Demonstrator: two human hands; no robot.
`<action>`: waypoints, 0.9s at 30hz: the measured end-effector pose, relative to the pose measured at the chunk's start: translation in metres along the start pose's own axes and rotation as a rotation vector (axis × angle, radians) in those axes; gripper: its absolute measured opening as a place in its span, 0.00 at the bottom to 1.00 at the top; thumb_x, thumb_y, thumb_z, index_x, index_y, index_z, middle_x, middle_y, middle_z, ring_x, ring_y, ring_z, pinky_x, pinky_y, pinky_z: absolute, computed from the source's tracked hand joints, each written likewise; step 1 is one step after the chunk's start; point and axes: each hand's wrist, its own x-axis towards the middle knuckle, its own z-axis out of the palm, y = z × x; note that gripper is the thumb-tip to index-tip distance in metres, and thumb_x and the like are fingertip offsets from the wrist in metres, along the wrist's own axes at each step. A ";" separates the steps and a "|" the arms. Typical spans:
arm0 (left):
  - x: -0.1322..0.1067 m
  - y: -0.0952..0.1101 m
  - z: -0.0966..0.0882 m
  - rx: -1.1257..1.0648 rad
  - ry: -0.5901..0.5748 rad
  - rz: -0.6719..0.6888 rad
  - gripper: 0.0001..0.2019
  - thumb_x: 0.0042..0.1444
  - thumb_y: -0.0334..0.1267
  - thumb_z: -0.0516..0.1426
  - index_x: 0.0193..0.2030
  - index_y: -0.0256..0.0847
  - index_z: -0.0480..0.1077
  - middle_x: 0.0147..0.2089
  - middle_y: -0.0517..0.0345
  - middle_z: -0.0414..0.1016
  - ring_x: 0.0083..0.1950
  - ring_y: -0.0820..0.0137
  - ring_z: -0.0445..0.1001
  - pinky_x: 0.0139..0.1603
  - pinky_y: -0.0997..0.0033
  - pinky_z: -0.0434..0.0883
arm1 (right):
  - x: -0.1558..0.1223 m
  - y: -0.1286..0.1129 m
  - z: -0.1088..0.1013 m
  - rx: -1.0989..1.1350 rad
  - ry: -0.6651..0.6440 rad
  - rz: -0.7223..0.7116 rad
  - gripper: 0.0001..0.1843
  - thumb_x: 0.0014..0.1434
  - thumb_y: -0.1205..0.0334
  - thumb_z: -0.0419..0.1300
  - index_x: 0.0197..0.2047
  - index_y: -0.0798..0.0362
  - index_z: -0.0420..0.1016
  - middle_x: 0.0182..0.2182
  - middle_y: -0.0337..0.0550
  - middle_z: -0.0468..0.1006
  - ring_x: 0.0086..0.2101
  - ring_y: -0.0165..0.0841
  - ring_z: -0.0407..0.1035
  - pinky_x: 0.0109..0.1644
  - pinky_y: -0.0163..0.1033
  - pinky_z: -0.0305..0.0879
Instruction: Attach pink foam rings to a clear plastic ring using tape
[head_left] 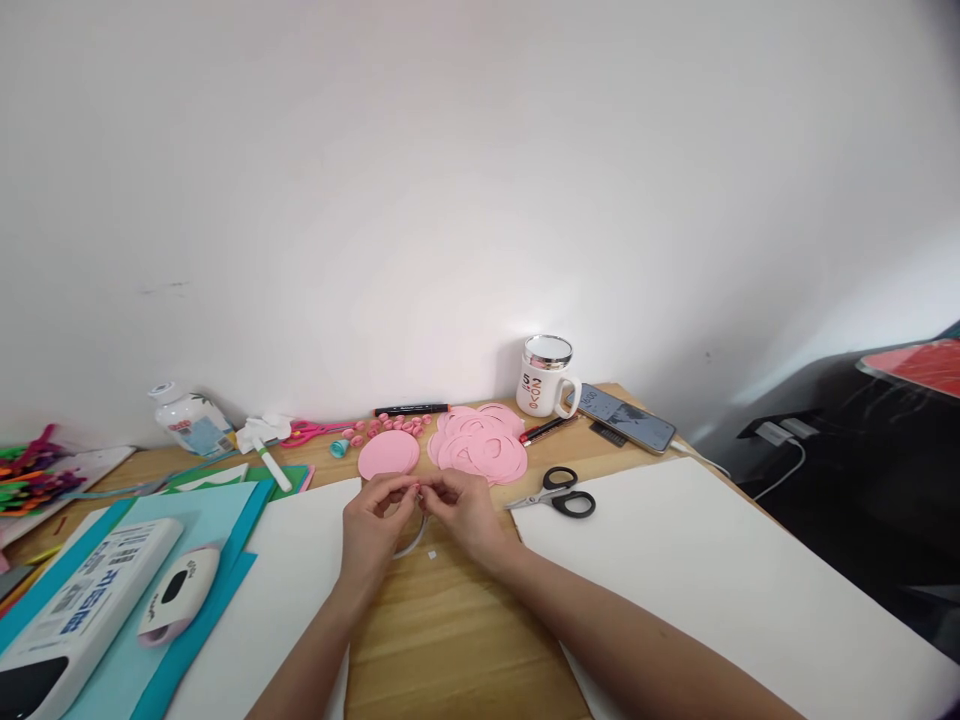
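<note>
At the middle of the light wooden table [450, 640], left hand [371, 525] and right hand [469, 510] pinch a tiny pink paper piece [415, 487] in closed fingertips; black-handled steel scissors [559, 495] lie at three o'clock.

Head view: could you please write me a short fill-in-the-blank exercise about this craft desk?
1. The left hand and right hand pinch a small pink piece; the scissors lie on the ____ hand's side.
2. The scissors' handles are ____.
3. The mug beside the phone is ____.
Missing words: right; black; white.
</note>
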 end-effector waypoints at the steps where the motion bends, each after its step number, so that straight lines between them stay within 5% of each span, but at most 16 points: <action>1: 0.000 0.000 0.000 -0.002 -0.009 0.003 0.06 0.46 0.36 0.57 0.31 0.40 0.74 0.33 0.57 0.76 0.35 0.70 0.73 0.35 0.73 0.71 | 0.000 0.000 0.000 -0.017 0.004 -0.004 0.09 0.51 0.63 0.55 0.33 0.54 0.76 0.26 0.42 0.76 0.26 0.29 0.68 0.30 0.33 0.66; 19: -0.004 -0.011 0.008 -0.070 -0.017 -0.016 0.15 0.45 0.36 0.58 0.41 0.39 0.70 0.35 0.55 0.73 0.35 0.70 0.73 0.39 0.70 0.71 | -0.002 -0.001 0.003 -0.095 0.102 0.004 0.07 0.51 0.64 0.55 0.28 0.56 0.73 0.23 0.40 0.75 0.24 0.28 0.67 0.29 0.32 0.65; 27: -0.003 0.006 0.009 -0.121 0.012 -0.233 0.13 0.42 0.38 0.59 0.37 0.36 0.71 0.30 0.56 0.75 0.33 0.69 0.74 0.37 0.70 0.72 | -0.004 -0.004 0.003 -0.232 0.078 -0.076 0.07 0.50 0.66 0.55 0.28 0.53 0.74 0.25 0.41 0.74 0.26 0.30 0.67 0.31 0.33 0.65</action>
